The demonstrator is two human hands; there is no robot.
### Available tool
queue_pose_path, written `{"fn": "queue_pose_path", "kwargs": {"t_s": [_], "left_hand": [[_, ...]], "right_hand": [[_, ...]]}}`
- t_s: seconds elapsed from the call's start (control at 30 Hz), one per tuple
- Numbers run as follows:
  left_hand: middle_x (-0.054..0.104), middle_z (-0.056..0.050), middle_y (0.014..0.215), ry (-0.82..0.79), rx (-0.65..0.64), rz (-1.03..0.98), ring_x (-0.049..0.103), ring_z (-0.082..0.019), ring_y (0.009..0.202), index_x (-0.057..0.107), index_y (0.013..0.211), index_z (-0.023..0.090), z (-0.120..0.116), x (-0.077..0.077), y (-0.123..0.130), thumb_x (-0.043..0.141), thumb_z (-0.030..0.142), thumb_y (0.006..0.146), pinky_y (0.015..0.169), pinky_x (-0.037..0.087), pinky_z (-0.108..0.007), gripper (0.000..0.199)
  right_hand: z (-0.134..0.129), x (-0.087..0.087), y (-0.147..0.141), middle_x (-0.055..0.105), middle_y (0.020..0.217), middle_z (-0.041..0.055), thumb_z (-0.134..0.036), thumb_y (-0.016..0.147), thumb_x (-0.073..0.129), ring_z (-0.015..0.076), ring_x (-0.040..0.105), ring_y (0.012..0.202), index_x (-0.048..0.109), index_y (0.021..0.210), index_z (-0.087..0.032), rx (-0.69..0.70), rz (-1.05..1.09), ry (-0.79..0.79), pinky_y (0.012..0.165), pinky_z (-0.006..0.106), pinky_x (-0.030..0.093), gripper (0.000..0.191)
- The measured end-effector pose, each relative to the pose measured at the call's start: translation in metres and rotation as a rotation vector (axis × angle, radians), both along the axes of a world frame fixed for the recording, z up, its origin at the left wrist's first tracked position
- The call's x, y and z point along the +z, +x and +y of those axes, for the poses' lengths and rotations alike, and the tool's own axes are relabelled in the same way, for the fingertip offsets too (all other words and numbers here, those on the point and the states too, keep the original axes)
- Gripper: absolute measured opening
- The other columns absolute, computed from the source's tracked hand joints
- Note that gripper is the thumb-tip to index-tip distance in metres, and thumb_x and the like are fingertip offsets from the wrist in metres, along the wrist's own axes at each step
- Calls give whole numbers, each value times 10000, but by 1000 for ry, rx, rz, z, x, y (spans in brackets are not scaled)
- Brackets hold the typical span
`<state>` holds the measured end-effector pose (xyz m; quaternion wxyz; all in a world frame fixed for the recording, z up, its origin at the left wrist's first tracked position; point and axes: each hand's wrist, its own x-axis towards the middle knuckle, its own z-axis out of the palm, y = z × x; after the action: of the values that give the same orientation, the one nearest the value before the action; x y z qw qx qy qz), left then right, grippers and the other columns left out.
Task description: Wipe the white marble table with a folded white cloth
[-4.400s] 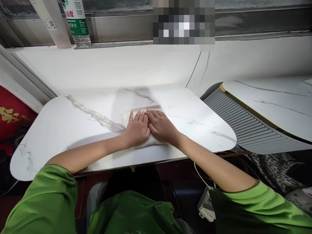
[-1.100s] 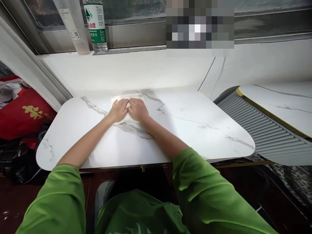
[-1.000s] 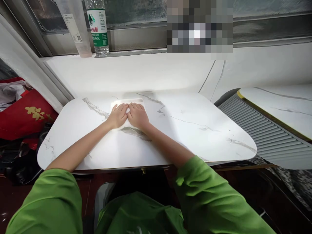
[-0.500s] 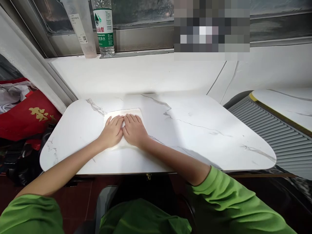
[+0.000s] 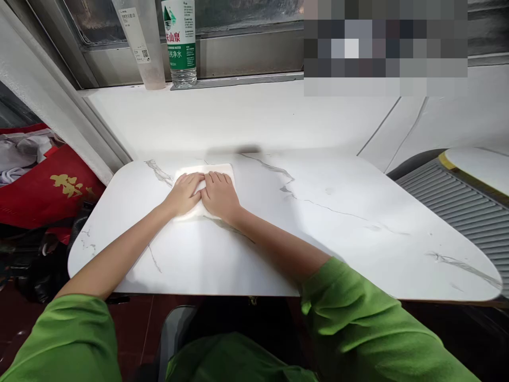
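A white cloth (image 5: 194, 212) lies flat on the white marbled tabletop (image 5: 318, 239), left of the middle and near the far edge. My left hand (image 5: 183, 194) rests palm down on the cloth's left part, its fingers laid out flat. Beside it, my right hand (image 5: 219, 195) presses flat on the right part of the same cloth. The two hands touch at the fingers and thumbs. Both palms hide the middle of the cloth, whose edges show beyond the fingertips and below the hands.
On the sill behind the table stand a clear plastic cup (image 5: 149, 63) and a water bottle (image 5: 182, 50) with a green and white label. A red bag (image 5: 35, 191) sits at the left. Grey ribbed panelling (image 5: 457, 191) lies to the right, and a white wall (image 5: 246, 116) borders the far edge.
Both hands and the cloth under them have slid a little farther away, towards the wall. The camera view has shifted slightly.
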<state>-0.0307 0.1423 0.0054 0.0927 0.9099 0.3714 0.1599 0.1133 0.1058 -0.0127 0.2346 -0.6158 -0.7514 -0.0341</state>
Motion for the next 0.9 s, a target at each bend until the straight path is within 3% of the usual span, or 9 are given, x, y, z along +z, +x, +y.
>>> {"fn": "queue_pose_path", "kwargs": {"t_s": [0.2,0.5,0.9], "left_hand": [[576,-91,1406,29,-44,-26,493,-241,1327,521,1287,199,34,-2,1,345,280,924,1191,285,-446,412],[584,-76,1406,18,-4,-22,500,-258,1305,530,1291,214,60,-1,7,355,287,922,1168,312,-471,415],[529,-102,1465,58,51,42,440,-245,1378,483,1369,176,67,-7,10,312,259,936,1195,261,-458,474]], "right_hand": [[28,-2,-1,640,1186,208,-133,917,362,319,524,1141,603,1186,-38,-36,8,7,1045,452,334,374],[56,-1,4,660,1154,185,-118,912,360,307,541,1140,615,1169,-47,-36,66,3,1055,434,333,369],[68,-2,9,674,1172,176,-116,900,365,296,562,1138,625,1134,-88,-1,110,29,1059,432,350,351]]}}
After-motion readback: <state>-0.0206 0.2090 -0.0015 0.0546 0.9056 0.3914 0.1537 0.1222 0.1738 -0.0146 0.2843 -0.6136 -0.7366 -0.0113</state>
